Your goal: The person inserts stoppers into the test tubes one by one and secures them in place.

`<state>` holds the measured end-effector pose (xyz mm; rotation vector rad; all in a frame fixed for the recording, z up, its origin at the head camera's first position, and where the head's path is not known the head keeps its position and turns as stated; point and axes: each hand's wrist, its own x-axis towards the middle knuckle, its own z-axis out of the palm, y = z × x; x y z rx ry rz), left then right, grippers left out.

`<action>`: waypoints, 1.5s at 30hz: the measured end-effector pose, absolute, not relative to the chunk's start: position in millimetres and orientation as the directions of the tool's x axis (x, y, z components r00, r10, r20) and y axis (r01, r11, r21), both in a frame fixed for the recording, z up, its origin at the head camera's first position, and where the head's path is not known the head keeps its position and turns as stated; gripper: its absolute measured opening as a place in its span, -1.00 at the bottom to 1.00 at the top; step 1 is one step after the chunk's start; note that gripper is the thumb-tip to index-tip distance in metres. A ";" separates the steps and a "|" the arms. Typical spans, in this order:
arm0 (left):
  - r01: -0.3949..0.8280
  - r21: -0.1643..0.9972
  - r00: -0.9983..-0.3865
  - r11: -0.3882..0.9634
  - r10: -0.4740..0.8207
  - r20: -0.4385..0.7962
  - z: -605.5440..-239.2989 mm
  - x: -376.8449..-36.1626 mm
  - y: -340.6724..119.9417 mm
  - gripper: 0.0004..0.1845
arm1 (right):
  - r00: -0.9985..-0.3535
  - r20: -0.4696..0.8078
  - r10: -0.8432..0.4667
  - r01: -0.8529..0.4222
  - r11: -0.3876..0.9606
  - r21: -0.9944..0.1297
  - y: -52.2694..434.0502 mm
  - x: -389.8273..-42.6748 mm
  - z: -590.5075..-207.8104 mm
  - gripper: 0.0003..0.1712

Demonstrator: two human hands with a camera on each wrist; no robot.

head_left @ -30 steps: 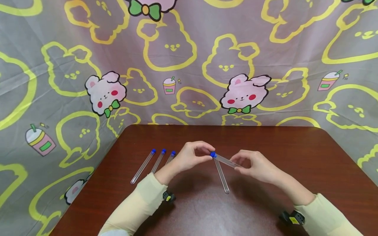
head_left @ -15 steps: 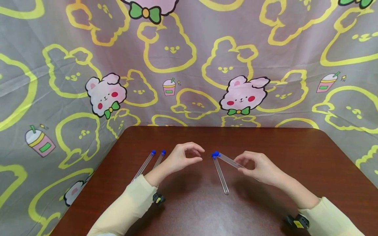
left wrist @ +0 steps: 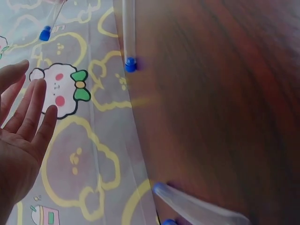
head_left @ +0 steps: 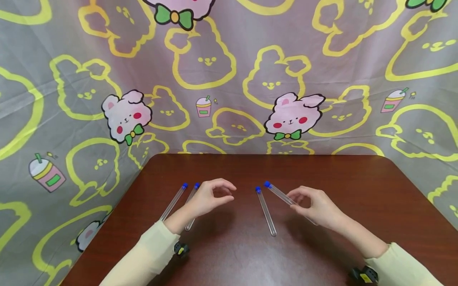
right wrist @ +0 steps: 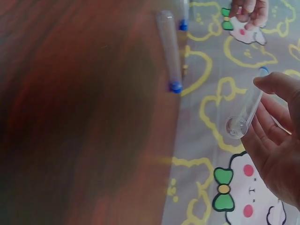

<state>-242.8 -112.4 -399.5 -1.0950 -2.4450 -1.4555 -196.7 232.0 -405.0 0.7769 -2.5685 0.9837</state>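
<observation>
While right hand [head_left: 315, 206] pinches capped tube [head_left: 282, 196], left hand [head_left: 211, 196] hovers empty, fingers loosely curled.

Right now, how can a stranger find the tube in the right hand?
Start at the brown table. Right of its middle, the right hand pinches a clear blue-capped tube. Unlike the other tubes, it is lifted off the wood.
</observation>
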 end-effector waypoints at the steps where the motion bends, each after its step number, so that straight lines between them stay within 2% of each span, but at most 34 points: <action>1: 0.609 0.737 -0.747 0.293 0.522 0.411 -400.1 -241.8 -114.8 -0.74 | -0.817 0.432 -0.383 -0.573 0.625 -0.530 232.5 -196.6 -406.3 -0.64; 6: 0.580 0.752 -0.778 0.313 0.487 0.397 -404.9 -238.1 -126.7 -0.73 | -0.829 0.417 -0.372 -0.556 0.629 -0.543 237.1 -198.8 -415.8 -0.66; 16: 0.593 0.743 -0.773 0.310 0.477 0.418 -420.9 -237.0 -141.4 -0.75 | -0.848 0.396 -0.352 -0.528 0.636 -0.564 242.8 -205.2 -434.9 -0.71; 27: 0.553 0.753 -0.809 0.358 0.448 0.382 -426.0 -229.6 -155.9 -0.75 | -0.890 0.275 -0.363 -0.455 0.683 -0.572 244.6 -217.4 -443.8 -0.75; 45: 0.519 0.768 -0.836 0.375 0.410 0.365 -427.7 -225.1 -169.1 -0.74 | -0.907 0.233 -0.350 -0.419 0.706 -0.571 239.5 -231.8 -447.4 -0.77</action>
